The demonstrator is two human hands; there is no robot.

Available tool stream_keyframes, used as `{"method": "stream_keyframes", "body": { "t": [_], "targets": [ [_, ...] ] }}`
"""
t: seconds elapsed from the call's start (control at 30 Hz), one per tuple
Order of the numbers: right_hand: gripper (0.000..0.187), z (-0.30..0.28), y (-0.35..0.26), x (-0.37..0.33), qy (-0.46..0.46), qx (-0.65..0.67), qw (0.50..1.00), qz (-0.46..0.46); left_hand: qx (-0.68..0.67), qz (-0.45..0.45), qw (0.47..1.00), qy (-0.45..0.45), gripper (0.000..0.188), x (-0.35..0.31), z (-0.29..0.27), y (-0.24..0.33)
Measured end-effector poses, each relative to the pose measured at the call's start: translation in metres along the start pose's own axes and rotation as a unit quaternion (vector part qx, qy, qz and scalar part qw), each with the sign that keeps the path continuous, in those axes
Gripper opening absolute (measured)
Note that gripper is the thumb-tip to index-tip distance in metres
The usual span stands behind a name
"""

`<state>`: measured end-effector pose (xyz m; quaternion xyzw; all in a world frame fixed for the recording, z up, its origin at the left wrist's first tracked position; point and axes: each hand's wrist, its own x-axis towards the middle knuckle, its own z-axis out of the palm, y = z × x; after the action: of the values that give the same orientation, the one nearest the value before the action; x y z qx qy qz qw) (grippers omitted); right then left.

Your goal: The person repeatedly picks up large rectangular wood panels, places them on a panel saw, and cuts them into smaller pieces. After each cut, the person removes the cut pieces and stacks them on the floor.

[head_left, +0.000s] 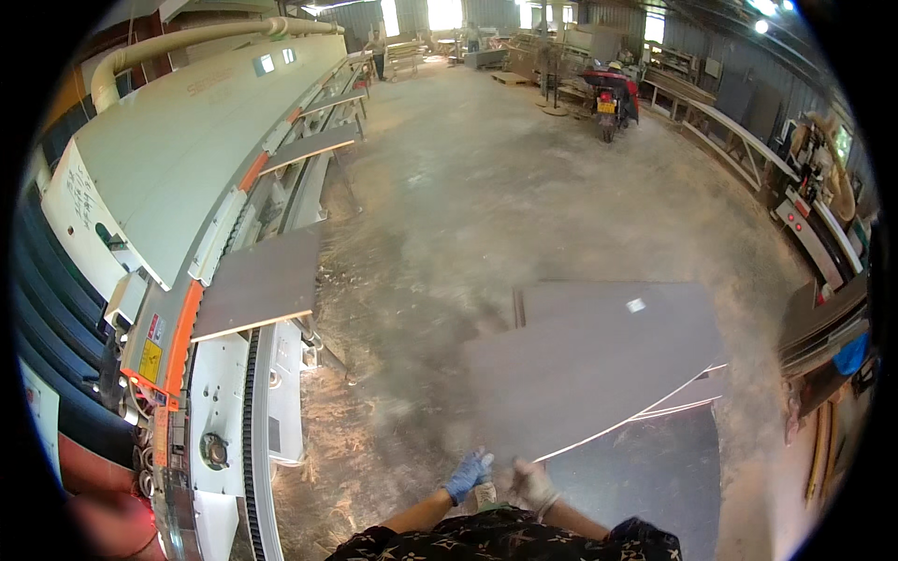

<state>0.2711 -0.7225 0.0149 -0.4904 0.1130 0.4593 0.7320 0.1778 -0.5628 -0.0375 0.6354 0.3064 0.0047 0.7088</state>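
Gripping the near corner of the top grey board [599, 365], both hands close on it: left hand [468, 475] in a blue glove, right hand [533, 483] in a pale one. That board sits skewed across the stack [655, 467] beneath it, beside the long machine [187, 187] on the dusty floor [449, 206].

Dusty concrete floor [524, 168]; bright windows [444, 13]; parked scooter [613, 93].

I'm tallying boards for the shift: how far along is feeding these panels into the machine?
One grey panel already lies on the long machine. Left hand and right hand grip the top panel's near corner. The stack below is left.
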Motion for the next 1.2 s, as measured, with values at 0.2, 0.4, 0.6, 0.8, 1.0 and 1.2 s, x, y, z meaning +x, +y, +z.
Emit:
{"method": "stream_keyframes", "body": {
  "t": [0.2, 0.4, 0.6, 0.8, 1.0, 1.2],
  "targets": [
    [0.067, -0.019, -0.080, -0.046, -0.009, 0.200, 0.969, -0.142, -0.098, 0.031, 0.976, 0.192, 0.043, -0.099, -0.076, 0.036],
    [0.057, -0.098, -0.028, 0.016, -0.050, 0.169, 0.973, -0.149, -0.029, -0.033, 0.929, 0.368, 0.027, -0.241, -0.189, 0.063],
    [0.052, -0.006, 0.063, -0.008, -0.103, 0.155, 0.982, -0.023, -0.361, 0.007, 0.864, 0.351, 0.054, -0.370, -0.367, -0.095],
    [0.057, 0.110, 0.133, -0.064, -0.203, 0.097, 0.966, 0.126, -0.230, 0.027, 0.755, 0.614, 0.048, -0.474, -0.449, -0.113],
    [0.053, 0.189, 0.191, -0.121, -0.253, 0.051, 0.939, 0.229, -0.539, 0.220, 0.615, 0.532, 0.046, -0.426, -0.431, -0.096],
    [0.054, 0.240, 0.256, -0.112, -0.175, 0.073, 0.862, 0.471, -0.543, 0.154, 0.652, 0.507, 0.037, -0.375, -0.444, -0.096]
  ]
}}
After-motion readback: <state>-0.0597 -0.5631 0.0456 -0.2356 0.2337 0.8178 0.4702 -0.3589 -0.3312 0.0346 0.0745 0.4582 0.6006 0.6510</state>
